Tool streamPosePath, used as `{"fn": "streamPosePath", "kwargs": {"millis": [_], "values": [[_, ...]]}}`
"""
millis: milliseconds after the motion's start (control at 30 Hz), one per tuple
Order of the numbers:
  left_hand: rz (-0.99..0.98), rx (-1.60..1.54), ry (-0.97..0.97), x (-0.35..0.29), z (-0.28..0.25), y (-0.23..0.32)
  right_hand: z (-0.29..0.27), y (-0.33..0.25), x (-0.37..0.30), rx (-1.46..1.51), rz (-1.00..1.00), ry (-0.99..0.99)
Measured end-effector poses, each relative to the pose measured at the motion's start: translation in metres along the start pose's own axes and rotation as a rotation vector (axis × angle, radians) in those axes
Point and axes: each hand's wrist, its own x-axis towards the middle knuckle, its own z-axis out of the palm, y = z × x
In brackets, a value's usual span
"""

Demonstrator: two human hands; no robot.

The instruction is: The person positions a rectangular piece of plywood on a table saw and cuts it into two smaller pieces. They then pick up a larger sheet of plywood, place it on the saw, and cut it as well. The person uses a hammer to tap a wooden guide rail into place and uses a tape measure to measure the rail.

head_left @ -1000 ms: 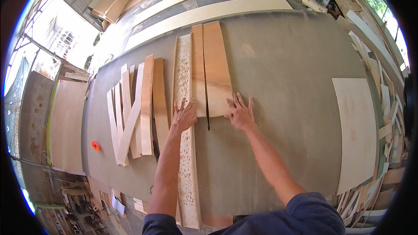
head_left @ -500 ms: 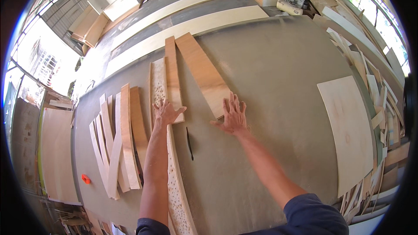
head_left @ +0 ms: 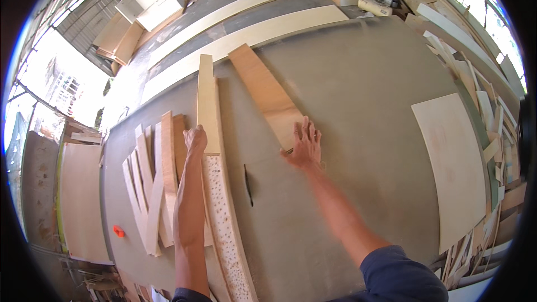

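Observation:
My left hand (head_left: 194, 138) is closed on the left edge of a narrow pale wooden board (head_left: 207, 103), near its closer end. That board lies over a long strip speckled with holes (head_left: 224, 229), which runs toward me along the worktable (head_left: 358, 201). A wider orange-brown board (head_left: 263, 92) slants across the table further right. Its near end is touched by my right hand (head_left: 305, 148), fingers stretched along the right edge and thumb apart at the near corner. Between the two boards and closer to me is a thin dark slit or mark (head_left: 248, 185).
Several narrow wood strips (head_left: 152, 190) lie fanned out at the left, with a small orange object (head_left: 118, 231) beside them. A pale panel (head_left: 450, 170) rests at the table's right side, next to piled offcuts (head_left: 495, 151). Long pale boards (head_left: 268, 31) lie beyond the far edge.
The narrow board at my left hand has turned from its orange-brown face to a pale one and shifted left over the speckled strip. My left fingers have closed; my right hand has barely moved.

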Motion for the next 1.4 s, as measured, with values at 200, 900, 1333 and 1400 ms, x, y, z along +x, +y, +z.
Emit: {"fn": "streamPosePath", "kwargs": {"millis": [200, 900, 1333, 1400], "values": [[-0.113, 0.059, 0.171, -0.074, -0.13, -0.115, -0.004, 0.0, -0.001, 0.018, 0.011, -0.037], [-0.545, -0.862, -0.05, -0.712, -0.061, -0.041, -0.079, 0.036, -0.288, 0.172, 0.304, -0.239], [-0.403, -1.132, 0.375, -0.796, -0.082, 0.058, -0.149, 0.057, -0.505, 1.261, 0.425, -1.134], [-0.434, -1.195, 0.592, -0.817, -0.103, 0.056, -0.126, 0.068, -0.504, 1.186, 0.492, -1.158]]}}
